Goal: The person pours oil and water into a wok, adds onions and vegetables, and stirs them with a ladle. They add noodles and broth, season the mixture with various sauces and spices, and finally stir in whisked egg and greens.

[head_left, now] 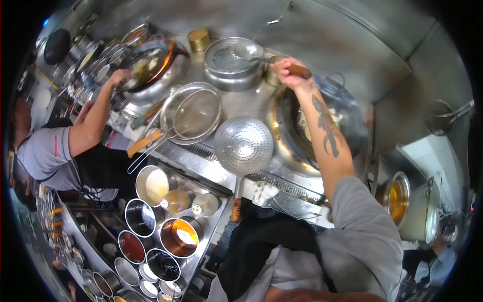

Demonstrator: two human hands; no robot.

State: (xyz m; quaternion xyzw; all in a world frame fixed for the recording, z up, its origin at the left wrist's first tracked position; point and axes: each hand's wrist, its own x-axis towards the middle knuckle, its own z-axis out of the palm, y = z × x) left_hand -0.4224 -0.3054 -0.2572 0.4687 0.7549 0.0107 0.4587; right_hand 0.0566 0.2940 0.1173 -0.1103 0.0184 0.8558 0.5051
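My right hand (291, 72) is closed around the handle of a ladle (248, 50). Wood covers the handle's end, and the metal bowl is over the round pot of liquid (229, 60) at the back of the range. Below my outstretched forearm sits a large wok (347, 108) with pale pieces of food in it, partly hidden by the arm. A perforated skimmer (243, 145) with a wooden grip lies in front of me, left of the wok. My left hand does not appear.
Mesh strainers (195, 116) rest left of the skimmer. Several sauce containers (142, 217) and two bottles (205, 205) stand on the lower-left counter. A co-worker (55, 151) is at another wok (151, 65) on the left. A white cloth (265, 192) lies at the range's front edge.
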